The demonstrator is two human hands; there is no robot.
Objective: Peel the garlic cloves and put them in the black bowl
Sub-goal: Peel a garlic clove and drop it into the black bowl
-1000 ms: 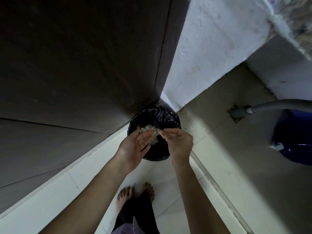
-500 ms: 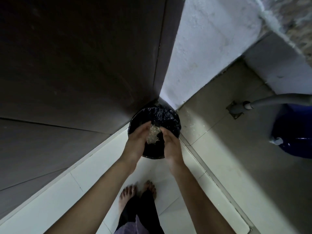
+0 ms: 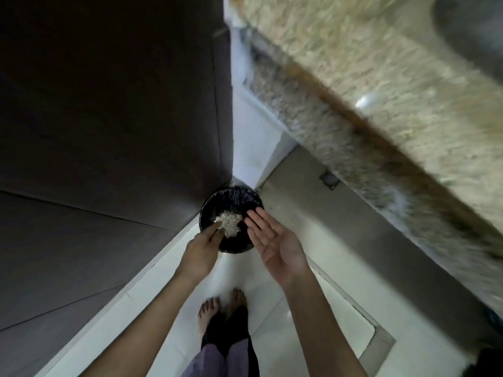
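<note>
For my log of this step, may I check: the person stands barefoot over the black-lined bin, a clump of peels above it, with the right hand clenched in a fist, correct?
Not quite. The right hand is not clenched: it is open, palm up, fingers straight, as the head view shows. The rest holds: the person stands barefoot over the black-lined bin, with the clump of peels above it.

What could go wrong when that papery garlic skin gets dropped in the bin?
The garlic skin looks papery and lies at the fingertips of the left hand over the black-lined bin, so flakes might drift onto the white floor. Bits might cling to the open right hand and fall elsewhere. The bare feet stand close, so spilled skin might get trodden about.
</note>
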